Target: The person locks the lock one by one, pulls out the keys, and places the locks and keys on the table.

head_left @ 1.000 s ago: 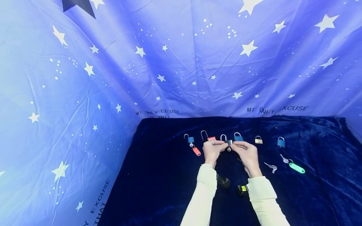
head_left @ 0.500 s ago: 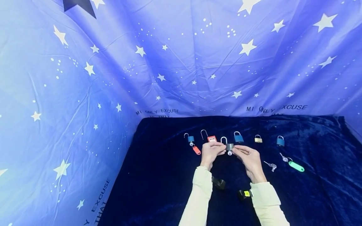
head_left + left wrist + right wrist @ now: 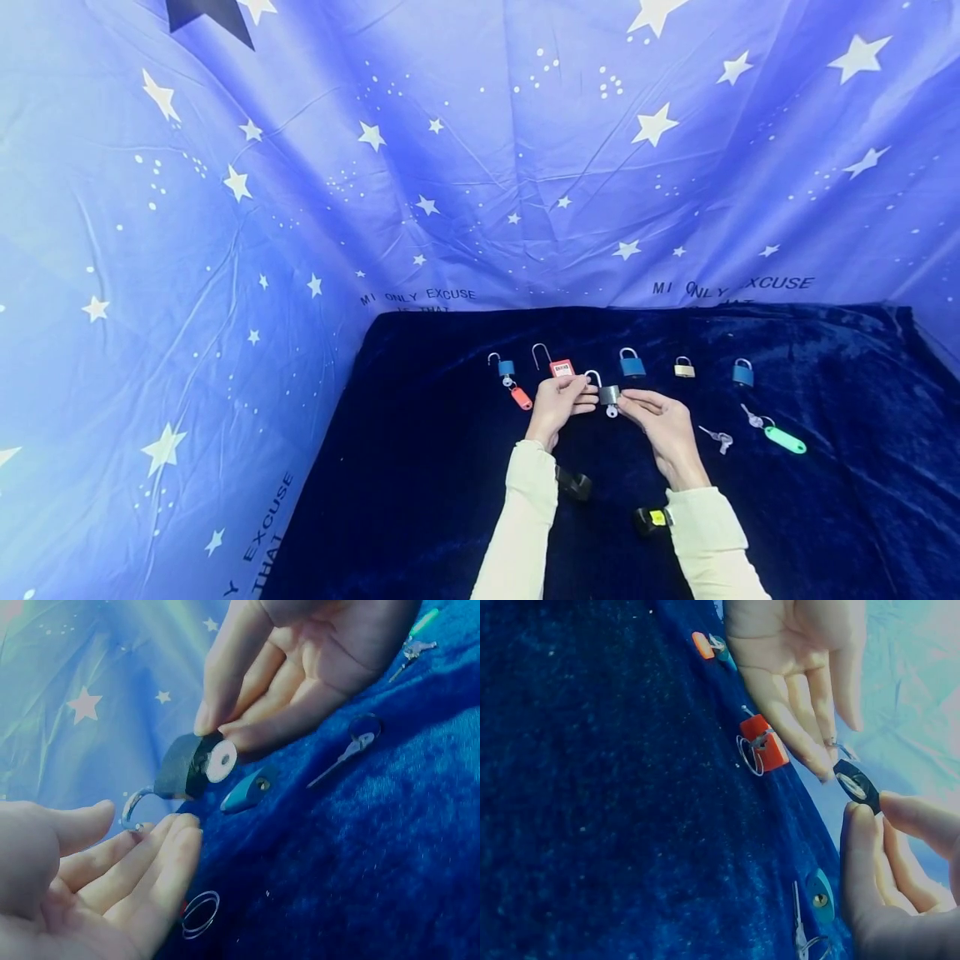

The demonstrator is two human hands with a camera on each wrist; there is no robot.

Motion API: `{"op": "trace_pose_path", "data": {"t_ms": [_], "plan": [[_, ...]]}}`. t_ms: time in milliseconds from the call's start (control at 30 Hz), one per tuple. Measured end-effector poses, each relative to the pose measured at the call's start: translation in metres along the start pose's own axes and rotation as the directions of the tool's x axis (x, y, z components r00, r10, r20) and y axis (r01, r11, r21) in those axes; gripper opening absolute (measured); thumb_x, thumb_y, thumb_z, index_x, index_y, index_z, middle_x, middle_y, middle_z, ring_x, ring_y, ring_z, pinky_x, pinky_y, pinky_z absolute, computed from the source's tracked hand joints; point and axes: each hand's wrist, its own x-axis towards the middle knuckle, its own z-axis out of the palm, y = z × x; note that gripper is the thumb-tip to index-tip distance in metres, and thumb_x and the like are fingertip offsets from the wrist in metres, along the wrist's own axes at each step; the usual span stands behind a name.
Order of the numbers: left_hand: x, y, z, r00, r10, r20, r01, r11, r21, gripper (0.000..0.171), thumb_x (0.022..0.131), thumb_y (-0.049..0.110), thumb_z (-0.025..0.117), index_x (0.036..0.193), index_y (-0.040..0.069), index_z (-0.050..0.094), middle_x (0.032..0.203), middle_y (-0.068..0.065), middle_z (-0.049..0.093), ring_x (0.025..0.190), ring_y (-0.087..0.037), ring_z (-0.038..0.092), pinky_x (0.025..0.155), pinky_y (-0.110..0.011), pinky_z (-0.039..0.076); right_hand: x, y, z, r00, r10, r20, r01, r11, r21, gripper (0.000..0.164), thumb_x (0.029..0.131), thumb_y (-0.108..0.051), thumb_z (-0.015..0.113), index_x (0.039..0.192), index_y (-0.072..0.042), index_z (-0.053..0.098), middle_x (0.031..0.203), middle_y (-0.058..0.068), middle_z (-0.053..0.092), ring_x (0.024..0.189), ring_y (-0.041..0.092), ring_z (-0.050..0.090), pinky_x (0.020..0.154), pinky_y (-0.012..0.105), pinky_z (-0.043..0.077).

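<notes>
Padlock (image 3: 177, 769), dark grey, held up off the worktop (image 3: 420, 492), a little short of the far edge and roughly midway between left and right edges. Shackle (image 3: 126, 810) open; key (image 3: 216, 766) in the bottom. Right hand (image 3: 662, 427) pinches the body at its side between thumb and fingers. Left hand (image 3: 557, 405) at the shackle, fingers extended, thumb apart; cannot tell whether they touch. Handling, as judged: small but dense metal, stiff, not fragile, smooth faces apt to turn in a light pinch. Best hold: the body's sides, clear of the key; the open shackle, likely to swivel, makes a poor handle. Near far edge: red padlock (image 3: 562, 368), brass padlock (image 3: 684, 367). Green tag (image 3: 785, 439) toward right edge.
</notes>
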Motion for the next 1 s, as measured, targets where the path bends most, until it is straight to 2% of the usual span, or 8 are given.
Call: {"op": "trace_pose_path", "data": {"t_ms": [100, 167, 400, 700, 867, 1000], "plan": [[0.0, -0.002, 0.001, 0.999, -0.023, 0.022, 0.024, 1.0, -0.018, 0.03, 0.101, 0.013, 0.057, 0.116, -0.011, 0.065, 0.105, -0.026, 0.072, 0.095, -0.037, 0.072, 0.081, -0.036, 0.06, -0.001, 0.003, -0.001, 1.0, 0.0, 0.007, 0.0, 1.0, -0.009, 0.037, 0.088, -0.003, 0.074, 0.116, 0.018, 0.061, 0.085, -0.009, 0.075, 0.081, 0.001, 0.07, 0.078, 0.017, 0.057], [0.001, -0.003, 0.003, 0.999, -0.031, 0.012, 0.032, 0.999, -0.042, 0.029, 0.1, 0.013, 0.058, 0.115, -0.011, 0.066, 0.104, -0.026, 0.072, 0.093, -0.035, 0.073, 0.081, -0.037, 0.06, -0.001, 0.004, -0.001, 1.0, -0.006, 0.009, 0.006, 1.0, -0.007, 0.034, 0.088, -0.003, 0.074, 0.114, 0.016, 0.063, 0.084, -0.009, 0.075, 0.082, 0.001, 0.07, 0.078, 0.018, 0.057], [-0.001, -0.002, 0.007, 1.0, -0.013, -0.024, 0.011, 0.995, -0.097, 0.021, 0.095, 0.008, 0.064, 0.106, -0.009, 0.069, 0.097, -0.026, 0.073, 0.09, -0.037, 0.073, 0.079, -0.039, 0.059, -0.002, 0.008, -0.001, 1.0, -0.017, 0.009, 0.017, 0.999, -0.029, 0.033, 0.089, -0.004, 0.073, 0.113, 0.016, 0.063, 0.084, -0.01, 0.075, 0.081, 0.001, 0.07, 0.078, 0.018, 0.057], [-0.001, 0.001, 0.009, 1.0, -0.002, -0.026, 0.0, 0.999, -0.045, 0.025, 0.091, 0.015, 0.073, 0.098, -0.008, 0.073, 0.095, -0.021, 0.075, 0.091, -0.035, 0.073, 0.076, -0.036, 0.061, -0.003, 0.008, 0.002, 1.0, -0.022, 0.01, 0.023, 0.993, -0.114, 0.039, 0.092, -0.007, 0.07, 0.121, 0.018, 0.058, 0.085, -0.011, 0.075, 0.082, -0.002, 0.069, 0.078, 0.015, 0.055], [-0.001, 0.002, 0.011, 0.999, 0.015, -0.039, -0.016, 1.0, -0.023, 0.028, 0.09, 0.017, 0.074, 0.099, -0.009, 0.073, 0.096, -0.022, 0.074, 0.089, -0.034, 0.074, 0.075, -0.038, 0.061, -0.004, 0.008, 0.005, 0.999, -0.01, 0.032, 0.012, 0.999, -0.053, 0.038, 0.091, -0.006, 0.071, 0.118, 0.017, 0.058, 0.085, -0.01, 0.075, 0.081, 0.001, 0.069, 0.079, 0.017, 0.056], [-0.001, 0.002, 0.012, 0.997, 0.034, -0.064, -0.034, 0.999, -0.007, 0.029, 0.09, 0.018, 0.074, 0.098, -0.009, 0.073, 0.095, -0.023, 0.074, 0.083, -0.027, 0.075, 0.073, -0.036, 0.061, -0.005, 0.009, 0.006, 0.997, -0.006, 0.079, 0.006, 1.0, -0.002, 0.031, 0.092, -0.003, 0.069, 0.115, 0.014, 0.057, 0.088, -0.007, 0.074, 0.083, 0.003, 0.069, 0.081, 0.021, 0.057]]}}
